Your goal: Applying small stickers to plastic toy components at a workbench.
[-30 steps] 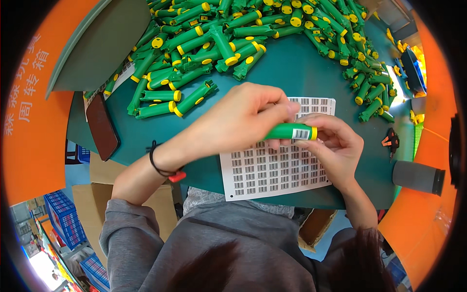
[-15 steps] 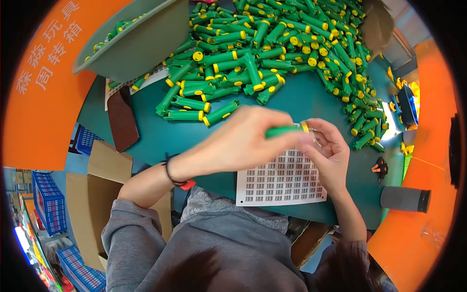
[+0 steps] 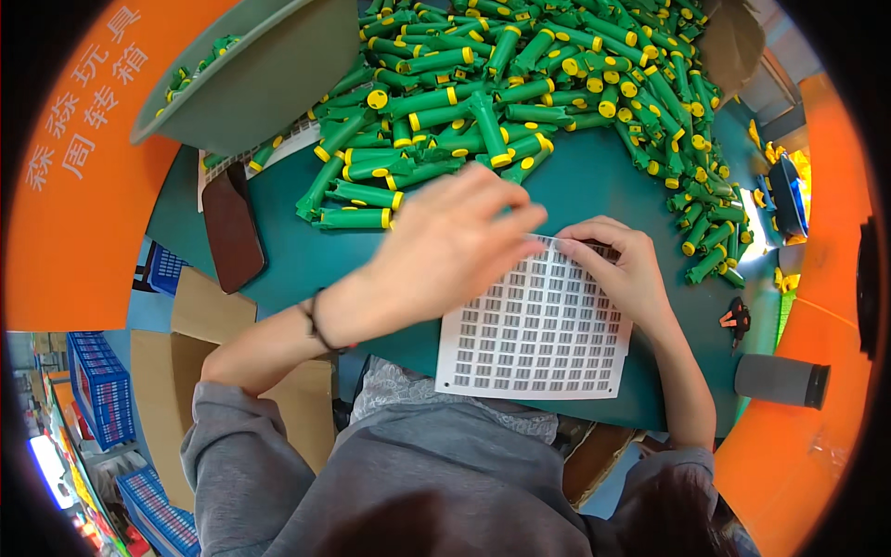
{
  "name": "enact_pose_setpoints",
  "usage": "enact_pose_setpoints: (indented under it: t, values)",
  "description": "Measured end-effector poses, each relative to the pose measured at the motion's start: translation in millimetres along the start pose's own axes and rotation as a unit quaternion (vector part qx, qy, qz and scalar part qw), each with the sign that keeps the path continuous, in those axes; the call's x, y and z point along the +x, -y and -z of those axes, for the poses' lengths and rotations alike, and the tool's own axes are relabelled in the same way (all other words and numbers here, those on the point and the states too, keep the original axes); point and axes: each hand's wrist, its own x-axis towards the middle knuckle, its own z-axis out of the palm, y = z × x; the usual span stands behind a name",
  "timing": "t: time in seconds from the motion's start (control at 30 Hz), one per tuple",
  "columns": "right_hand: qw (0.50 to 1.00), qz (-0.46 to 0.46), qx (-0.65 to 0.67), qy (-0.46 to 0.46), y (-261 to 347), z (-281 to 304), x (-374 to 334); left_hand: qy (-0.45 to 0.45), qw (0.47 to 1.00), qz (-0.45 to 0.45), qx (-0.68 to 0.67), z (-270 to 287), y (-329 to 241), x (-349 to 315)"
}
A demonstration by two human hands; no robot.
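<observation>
A white sheet [image 3: 535,382] printed with rows of small grey labels lies at the front of the green table. My right hand [image 3: 620,269] pinches its top edge between thumb and fingers. Over the sheet's upper left corner is my left hand [image 3: 455,246], blurred by motion, with thumb and forefinger close to the top edge. Whether anything is between those fingertips cannot be made out. Beyond my hands lies a big heap of green tubes [image 3: 487,130] with yellow ends. The nearest tubes sit just past my left hand, which partly hides them.
A grey-green tub [image 3: 260,88] holding more green pieces stands at the far left. Beside it lies a dark red phone [image 3: 232,227]. On the right are small orange-and-black snips [image 3: 736,320] and a grey cup [image 3: 781,382]. A cardboard box [image 3: 158,399] is below left.
The green tube with the yellow end is no longer visible between my hands. My left hand has shifted slightly left, and my right hand now grips the sheet's top edge.
</observation>
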Motion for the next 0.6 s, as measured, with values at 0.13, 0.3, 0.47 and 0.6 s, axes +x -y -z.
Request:
enact_pose_setpoints:
  t: [0.13, 0.3, 0.47, 0.6]
  values:
    - [0.996, -0.034, 0.086, -0.009, 4, -3, -4, 0.012, 0.999, -0.036, 0.016, -30, 3, -10]
    - [0.99, -0.077, 0.114, 0.008, -2, -3, -4, -0.043, 0.996, -0.073, 0.027, -37, 9, -15]
    - [0.997, -0.038, 0.059, -0.01, -3, -8, -4, -0.065, 0.997, -0.032, -0.002, -41, 8, -13]
    - [0.995, -0.054, 0.08, -0.019, 0, -8, -4, -0.046, 0.999, 0.008, -0.015, -37, 9, -15]
